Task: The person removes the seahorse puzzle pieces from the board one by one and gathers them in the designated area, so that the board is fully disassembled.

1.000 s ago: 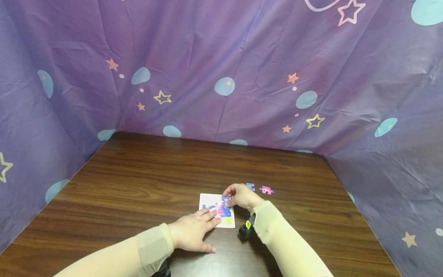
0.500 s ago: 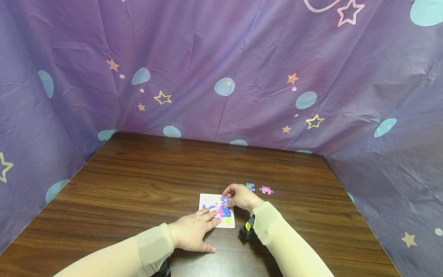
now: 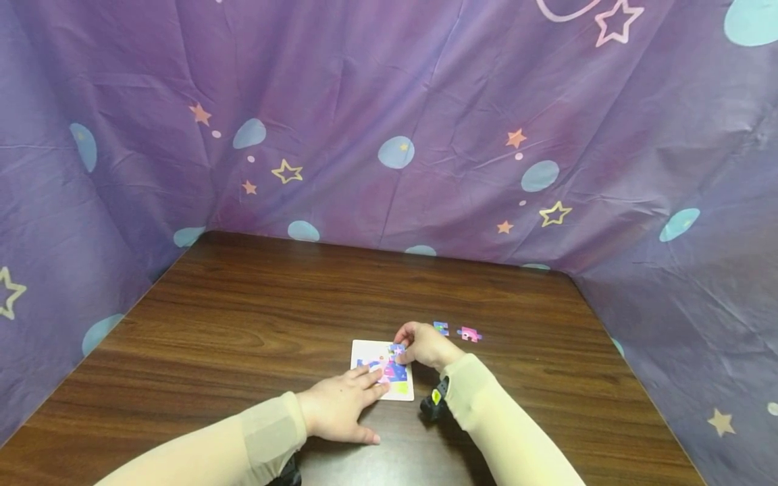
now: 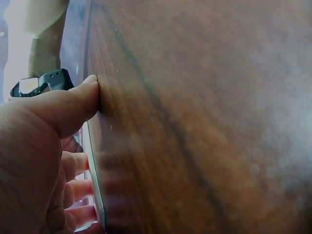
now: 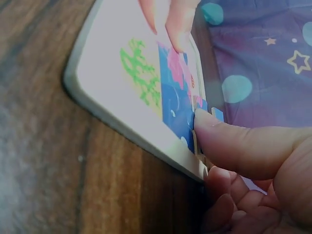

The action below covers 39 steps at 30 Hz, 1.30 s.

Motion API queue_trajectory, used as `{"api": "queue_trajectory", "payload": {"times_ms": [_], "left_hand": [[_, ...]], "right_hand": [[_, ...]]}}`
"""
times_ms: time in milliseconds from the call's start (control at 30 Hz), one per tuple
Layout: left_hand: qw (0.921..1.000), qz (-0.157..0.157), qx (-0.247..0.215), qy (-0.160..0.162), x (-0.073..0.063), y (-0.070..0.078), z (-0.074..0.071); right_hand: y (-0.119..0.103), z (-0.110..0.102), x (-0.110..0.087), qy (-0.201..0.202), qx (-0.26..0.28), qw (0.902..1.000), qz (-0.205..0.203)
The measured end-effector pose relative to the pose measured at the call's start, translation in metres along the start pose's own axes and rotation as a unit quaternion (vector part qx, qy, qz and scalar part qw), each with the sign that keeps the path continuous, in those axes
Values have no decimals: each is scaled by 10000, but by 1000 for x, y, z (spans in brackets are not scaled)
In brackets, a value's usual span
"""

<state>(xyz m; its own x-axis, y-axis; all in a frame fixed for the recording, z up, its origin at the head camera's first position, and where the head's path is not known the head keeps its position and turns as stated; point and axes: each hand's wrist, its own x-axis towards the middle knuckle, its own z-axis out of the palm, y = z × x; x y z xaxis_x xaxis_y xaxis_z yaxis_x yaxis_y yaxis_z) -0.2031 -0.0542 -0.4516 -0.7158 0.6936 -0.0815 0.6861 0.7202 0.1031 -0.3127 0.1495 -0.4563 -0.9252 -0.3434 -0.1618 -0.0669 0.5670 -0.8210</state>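
Note:
A white-framed jigsaw board (image 3: 363, 348) lies flat on the table in the head view, with blue, pink and yellow-green picture parts in it. My left hand (image 3: 340, 409) rests spread over its lower left, fingertips on the picture and thumb on the tabletop. At the upper right corner my right hand (image 3: 427, 346) pinches a blue puzzle piece (image 3: 398, 349) with a star on it. In the right wrist view the thumb (image 5: 209, 122) presses on that piece from above; the other fingers curl at the board's edge. What lies under the left fingers is hidden.
Two loose puzzle pieces lie beyond the right hand: a blue one (image 3: 441, 329) and a pink one (image 3: 469, 334). The brown wood-grain table (image 3: 273, 297) is bounded behind and at the sides by a purple starred cloth (image 3: 340, 135).

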Motion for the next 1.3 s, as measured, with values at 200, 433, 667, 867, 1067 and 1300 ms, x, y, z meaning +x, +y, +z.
{"api": "queue_trajectory", "payload": {"times_ms": [200, 433, 667, 867, 1067, 1300], "left_hand": [[10000, -23, -23, -7, 0, 0, -1], [10000, -57, -38, -43, 0, 0, -1], [10000, -47, -58, -51, 0, 0, -1], [10000, -29, -55, -26, 0, -1, 0], [10000, -10, -47, -12, 0, -1, 0], [10000, -18, -64, -25, 0, -1, 0]], "right_hand": [[4, 2, -1, 116, 133, 9998, 24], [4, 1, -2, 204, 355, 9991, 88], [5, 2, -2, 221, 479, 9985, 116], [7, 2, -1, 306, 450, 9985, 82], [6, 1, -3, 303, 422, 9986, -6], [8, -2, -4, 236, 922, 9954, 139]]}}
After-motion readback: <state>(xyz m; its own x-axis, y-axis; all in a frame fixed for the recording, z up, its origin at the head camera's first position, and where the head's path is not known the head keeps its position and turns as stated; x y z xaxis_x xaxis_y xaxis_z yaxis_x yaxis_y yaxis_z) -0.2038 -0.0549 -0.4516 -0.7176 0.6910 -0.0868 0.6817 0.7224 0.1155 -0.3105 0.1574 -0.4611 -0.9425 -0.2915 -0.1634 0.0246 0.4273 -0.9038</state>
